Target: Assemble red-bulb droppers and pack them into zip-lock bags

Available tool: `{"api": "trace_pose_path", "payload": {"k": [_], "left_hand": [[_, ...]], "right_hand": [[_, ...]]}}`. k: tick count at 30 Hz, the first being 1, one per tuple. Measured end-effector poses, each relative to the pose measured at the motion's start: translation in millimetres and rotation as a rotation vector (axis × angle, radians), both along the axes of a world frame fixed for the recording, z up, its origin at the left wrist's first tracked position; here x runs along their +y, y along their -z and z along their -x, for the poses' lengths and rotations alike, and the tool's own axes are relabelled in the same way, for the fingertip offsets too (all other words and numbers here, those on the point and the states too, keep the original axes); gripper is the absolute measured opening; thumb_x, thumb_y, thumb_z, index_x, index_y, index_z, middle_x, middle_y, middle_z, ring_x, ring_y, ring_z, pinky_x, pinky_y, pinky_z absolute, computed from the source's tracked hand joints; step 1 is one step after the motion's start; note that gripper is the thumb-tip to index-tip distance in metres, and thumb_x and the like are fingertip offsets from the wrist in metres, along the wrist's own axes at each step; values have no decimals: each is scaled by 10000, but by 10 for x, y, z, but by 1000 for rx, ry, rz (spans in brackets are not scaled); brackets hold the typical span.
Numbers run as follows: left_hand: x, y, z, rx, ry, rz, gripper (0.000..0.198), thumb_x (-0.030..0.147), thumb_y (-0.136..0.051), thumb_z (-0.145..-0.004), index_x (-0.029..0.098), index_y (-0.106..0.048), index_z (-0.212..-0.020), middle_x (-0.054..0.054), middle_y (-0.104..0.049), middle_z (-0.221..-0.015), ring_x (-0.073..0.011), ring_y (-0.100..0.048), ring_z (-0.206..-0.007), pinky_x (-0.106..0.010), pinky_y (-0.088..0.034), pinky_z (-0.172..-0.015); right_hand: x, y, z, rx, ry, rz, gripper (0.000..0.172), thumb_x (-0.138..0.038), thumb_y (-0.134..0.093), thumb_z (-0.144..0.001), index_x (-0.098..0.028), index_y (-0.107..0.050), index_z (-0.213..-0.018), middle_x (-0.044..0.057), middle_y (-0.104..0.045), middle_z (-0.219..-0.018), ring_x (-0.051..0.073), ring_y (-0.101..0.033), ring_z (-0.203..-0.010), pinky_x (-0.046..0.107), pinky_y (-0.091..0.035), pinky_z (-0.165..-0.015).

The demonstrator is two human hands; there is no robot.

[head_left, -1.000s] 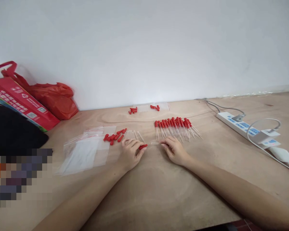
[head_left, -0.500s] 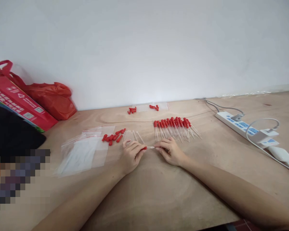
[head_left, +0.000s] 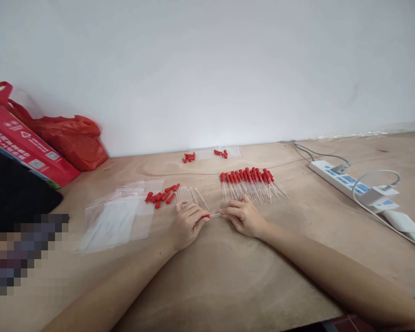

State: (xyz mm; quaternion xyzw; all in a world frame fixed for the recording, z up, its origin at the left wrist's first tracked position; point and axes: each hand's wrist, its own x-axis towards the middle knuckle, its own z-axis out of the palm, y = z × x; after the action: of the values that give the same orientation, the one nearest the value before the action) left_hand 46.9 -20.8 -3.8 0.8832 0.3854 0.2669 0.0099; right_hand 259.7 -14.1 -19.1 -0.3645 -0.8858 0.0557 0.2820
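Observation:
Between my hands lies a clear dropper tube (head_left: 215, 215) with a red rubber bulb (head_left: 206, 216) at its left end. My left hand (head_left: 189, 224) is closed on the bulb, which its fingers partly cover. The tube's right part is pinched by my right hand (head_left: 242, 216). Just beyond my left hand are several loose clear tubes (head_left: 200, 197) and a small heap of red bulbs (head_left: 158, 198). Past my right hand, a row of droppers with red bulbs fitted (head_left: 247, 180) lies with tips toward me.
Clear zip bags (head_left: 114, 221) lie at left. Small bags (head_left: 207, 154) with more red bulbs (head_left: 189, 157) rest by the wall. A white power strip (head_left: 346, 180) with cables is at right. Red bags (head_left: 74, 143) and a black item (head_left: 17, 193) stand at far left.
Both hands keep their hold on the dropper. The tube between them has tilted slightly, and the hands have hardly moved. The view has shifted a little.

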Motion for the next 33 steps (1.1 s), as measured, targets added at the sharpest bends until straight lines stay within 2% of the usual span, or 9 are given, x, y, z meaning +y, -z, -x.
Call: {"api": "trace_pose_path", "payload": {"k": [7,15,22,27,33], "left_hand": [[20,9,11,36,60,14,212,249,-391,-867,218,-582,-779,15,-653,-721,-149,-567,-730,-400,-191,-889],[9,21,5,-7,97,-47,174,254,-433,-847,197,-570,-754,23,-642,-689,-136,-559,-693,-389,-187,-886],[-14,13,-14,21,122,-80,166,248,-427,-836,183,-543,-737,15,-616,-663,-147,-540,-692,-390,-214,-862],[-19,1,-21,48,147,-93,180,246,-405,-845,186,-544,-747,11,-622,-667,-143,-540,-695,-383,-224,-862],[-4,-32,-19,73,72,-169,174,233,-425,-842,201,-567,-747,20,-630,-680,-147,-559,-742,-400,-199,-901]], "right_hand": [[35,13,-17,-60,-29,-108,278,-126,-417,-793,-240,-623,-941,18,-613,-819,116,-489,-683,310,-216,-702],[-30,30,47,-72,-7,-239,199,-157,-414,-785,-166,-608,-833,15,-568,-676,109,-402,-580,300,-183,-634],[-63,12,138,-60,-39,-149,223,-176,-359,-826,-146,-557,-728,12,-568,-653,103,-365,-546,293,-179,-635],[-81,5,170,-91,-31,-65,236,-181,-346,-836,-143,-547,-717,10,-572,-634,101,-386,-547,289,-186,-641],[-69,-131,182,-148,-32,-57,240,-238,-392,-842,-151,-585,-729,33,-594,-687,124,-458,-652,280,-210,-627]]}}
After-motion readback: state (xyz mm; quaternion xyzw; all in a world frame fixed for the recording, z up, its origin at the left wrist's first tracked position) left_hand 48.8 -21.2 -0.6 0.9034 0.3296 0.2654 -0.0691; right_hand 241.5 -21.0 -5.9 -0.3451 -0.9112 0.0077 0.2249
